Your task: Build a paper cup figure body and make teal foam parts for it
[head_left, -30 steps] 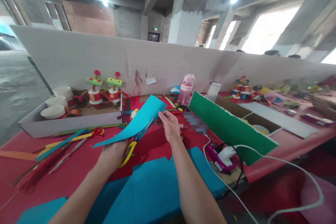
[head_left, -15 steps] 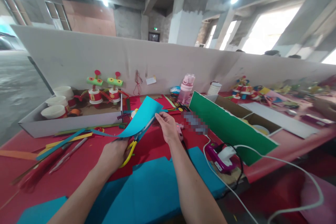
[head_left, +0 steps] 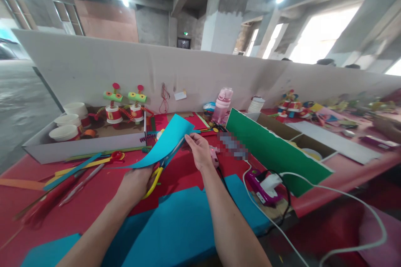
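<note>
My left hand (head_left: pixel 135 184) grips yellow-handled metal scissors (head_left: pixel 154 183); my right hand (head_left: pixel 201 152) pinches a curved bright-blue paper sheet (head_left: pixel 169 137) at its right edge, where light, floppy, crease-prone stock probably handles best.

Trailing end of bright-blue paper sheet (head_left: pixel 166 142) lower than half second ago, round red piece (head_left: pixel 117 156) uncovered; exact tip unclear.
</note>
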Demonstrator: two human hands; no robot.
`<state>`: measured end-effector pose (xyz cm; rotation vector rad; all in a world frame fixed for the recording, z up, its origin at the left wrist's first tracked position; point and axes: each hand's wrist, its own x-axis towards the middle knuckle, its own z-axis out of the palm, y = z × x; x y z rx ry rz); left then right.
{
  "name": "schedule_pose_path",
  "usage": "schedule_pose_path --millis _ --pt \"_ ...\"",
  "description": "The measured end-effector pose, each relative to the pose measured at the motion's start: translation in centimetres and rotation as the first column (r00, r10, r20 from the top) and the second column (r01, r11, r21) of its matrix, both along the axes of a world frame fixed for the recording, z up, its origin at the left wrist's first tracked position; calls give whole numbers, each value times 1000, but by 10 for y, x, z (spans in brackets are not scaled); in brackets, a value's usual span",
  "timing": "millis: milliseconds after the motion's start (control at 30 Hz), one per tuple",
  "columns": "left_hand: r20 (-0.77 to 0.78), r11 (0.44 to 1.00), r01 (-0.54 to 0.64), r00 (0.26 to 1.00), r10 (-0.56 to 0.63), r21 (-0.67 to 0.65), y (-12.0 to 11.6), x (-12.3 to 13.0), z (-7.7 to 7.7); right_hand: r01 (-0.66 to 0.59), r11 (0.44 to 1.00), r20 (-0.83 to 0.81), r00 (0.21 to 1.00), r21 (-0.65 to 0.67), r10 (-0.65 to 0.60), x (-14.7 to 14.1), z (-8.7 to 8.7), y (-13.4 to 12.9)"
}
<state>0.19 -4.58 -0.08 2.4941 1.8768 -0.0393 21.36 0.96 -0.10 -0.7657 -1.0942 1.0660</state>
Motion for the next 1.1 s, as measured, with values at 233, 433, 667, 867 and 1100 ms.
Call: schedule_pose_path --millis 233,433,667,867,1100 --pt "50 1000 18 999 -16 -26 1 -1 -1 8 1000 -7 1000 1 -8 -1 1 0" --pt "28 999 4 1000 -2 -44 0 0 2 -16 1000 -73 997 10 17 0 3 -1" --pt "-18 999 4 1000 -5 -48 0 1 3 1 1000 -72 997 12 0 2 3 0" --pt "17 999 8 1000 -8 -47 0 1 3 6 1000 -18 1000 -9 -6 -2 4 -2" --pt "-1 999 26 1000 -26 -20 5 -2 -6 33 999 -9 999 -35 -33 -3 4 -3"
